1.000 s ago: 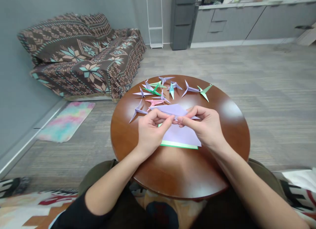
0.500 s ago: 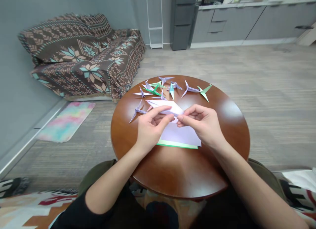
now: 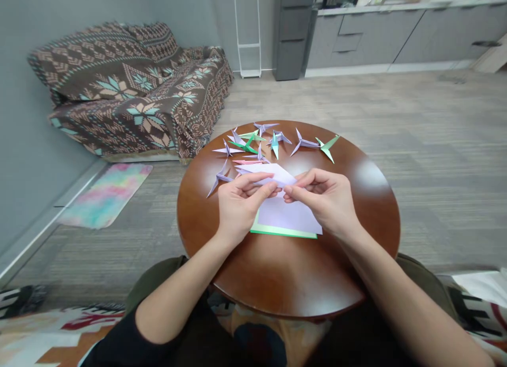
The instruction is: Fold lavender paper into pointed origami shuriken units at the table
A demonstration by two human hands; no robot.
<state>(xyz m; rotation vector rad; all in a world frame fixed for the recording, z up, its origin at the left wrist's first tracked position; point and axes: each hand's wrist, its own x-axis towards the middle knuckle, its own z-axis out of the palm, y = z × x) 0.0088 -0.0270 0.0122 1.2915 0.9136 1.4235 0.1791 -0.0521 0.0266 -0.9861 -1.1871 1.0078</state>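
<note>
A pale lilac folded paper (image 3: pixel 279 172) is held between my two hands above the table. My left hand (image 3: pixel 244 200) pinches its near left edge between thumb and fingers. At its right end my right hand (image 3: pixel 322 195) pinches it with thumb and fingertips, which hide that corner. Beneath the hands lie flat lilac paper sheets (image 3: pixel 289 216), with a green-edged sheet (image 3: pixel 283 233) showing under them. Several folded paper pieces with pointed arms stand at the far side, among them a lilac one (image 3: pixel 303 143), a green one (image 3: pixel 328 148) and a pink one (image 3: pixel 245 162).
Everything rests on a round brown wooden table (image 3: pixel 285 282) in front of my knees. Behind it, a patterned cloth covers a sofa (image 3: pixel 138 92) on the left, with a pastel mat (image 3: pixel 106 195) on the floor. Grey cabinets (image 3: pixel 376 39) line the back right.
The folded paper has dipped and tilted slightly towards me, and more of the pink piece shows behind it. Both hands keep their pinch almost in place.
</note>
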